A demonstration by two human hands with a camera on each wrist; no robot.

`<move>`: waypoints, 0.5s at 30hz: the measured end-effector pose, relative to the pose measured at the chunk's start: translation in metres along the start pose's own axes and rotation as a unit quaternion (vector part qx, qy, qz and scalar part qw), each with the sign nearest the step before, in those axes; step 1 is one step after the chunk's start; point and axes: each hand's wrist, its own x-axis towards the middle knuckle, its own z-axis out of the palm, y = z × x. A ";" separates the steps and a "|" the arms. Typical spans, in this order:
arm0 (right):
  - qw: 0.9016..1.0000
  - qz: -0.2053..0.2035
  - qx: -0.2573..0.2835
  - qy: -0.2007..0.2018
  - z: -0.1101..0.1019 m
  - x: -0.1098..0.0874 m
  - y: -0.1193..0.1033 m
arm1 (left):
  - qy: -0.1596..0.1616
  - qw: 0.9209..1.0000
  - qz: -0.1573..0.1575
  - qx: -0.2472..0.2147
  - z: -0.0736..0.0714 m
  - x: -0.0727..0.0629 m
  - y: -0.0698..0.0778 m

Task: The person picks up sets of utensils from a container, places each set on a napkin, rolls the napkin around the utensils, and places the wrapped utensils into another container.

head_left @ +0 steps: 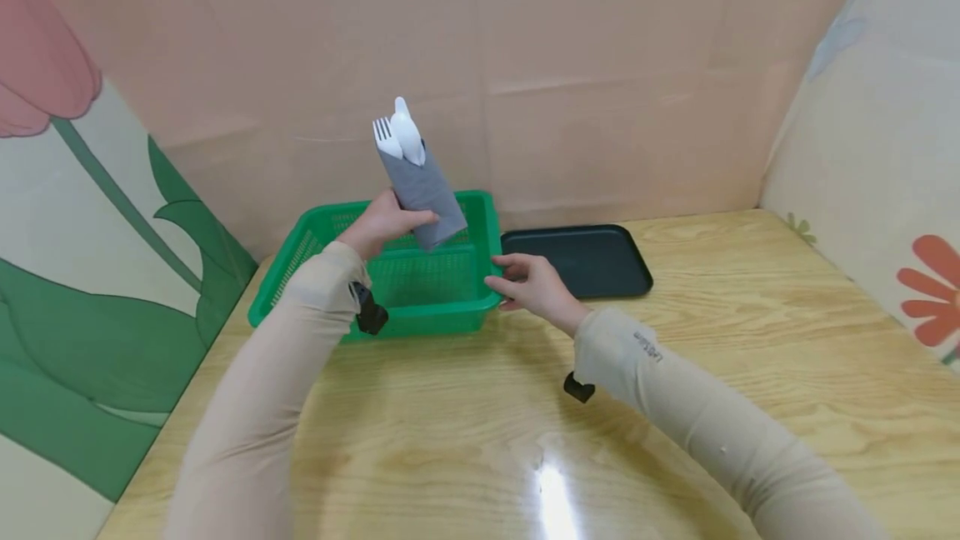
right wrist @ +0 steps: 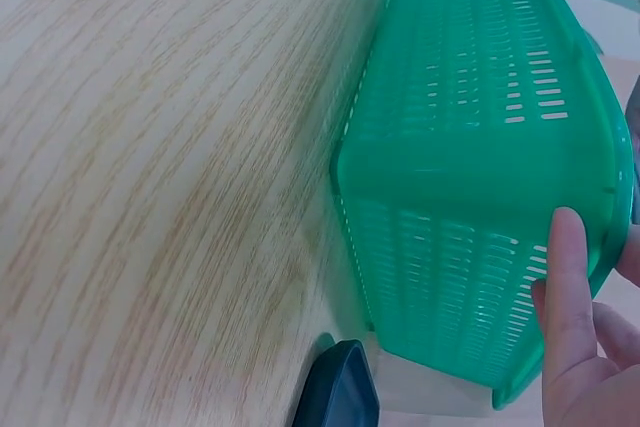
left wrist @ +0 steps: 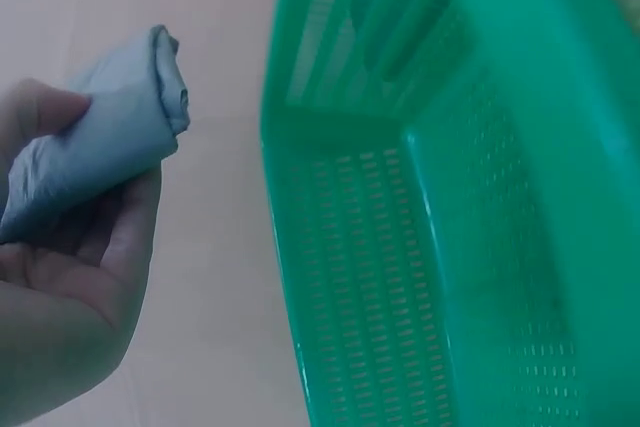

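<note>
Above the green plastic basket (head_left: 427,322), my left hand (head_left: 378,223) holds a rolled grey napkin (head_left: 427,194), the thumb across its front. A white fork (head_left: 386,138) and a white spoon (head_left: 407,138) stick out of its upper end, with another rounded white tip behind the spoon. The left wrist view shows the folded lower end of the napkin, with fingers curled beneath it. My right hand (head_left: 538,288) grips the basket's right rim near the front corner. In the right wrist view, its index finger (right wrist: 568,277) lies against the basket's outer wall.
A black rectangular tray (head_left: 592,261) lies flat on the wooden table (head_left: 712,340), just right of the basket. Behind them rises a plain pinkish wall (head_left: 637,90). Flower-patterned panels stand at both sides.
</note>
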 end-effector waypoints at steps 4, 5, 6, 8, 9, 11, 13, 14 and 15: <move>1.000 -0.004 0.000 0.001 0.000 0.000 0.000 | -0.008 1.000 -0.004 0.002 -0.005 0.011 -0.001; 1.000 -0.005 0.000 0.001 0.000 0.000 0.000 | -0.011 1.000 -0.006 0.003 -0.006 0.014 -0.002; 1.000 -0.006 -0.001 0.001 0.001 0.000 0.000 | -0.013 1.000 -0.007 0.005 -0.007 0.017 -0.003; 1.000 -0.006 -0.001 0.000 0.001 0.000 0.000 | -0.020 1.000 -0.012 0.011 -0.008 0.021 -0.006; 1.000 -0.006 -0.001 0.000 0.002 -0.001 0.001 | -0.023 1.000 -0.016 0.014 -0.008 0.023 -0.007; 1.000 -0.007 -0.003 -0.001 0.003 -0.001 0.000 | -0.032 0.999 -0.024 0.020 -0.009 0.028 -0.010; 1.000 -0.009 -0.005 -0.001 0.003 -0.002 0.000 | -0.040 0.998 -0.033 0.027 -0.010 0.031 -0.012; 1.000 -0.010 -0.005 -0.001 0.004 -0.003 0.000 | -0.044 0.998 -0.035 0.029 -0.010 0.033 -0.013; 1.000 -0.010 -0.004 -0.001 0.004 -0.003 -0.001 | -0.049 0.998 -0.036 0.033 -0.011 0.035 -0.015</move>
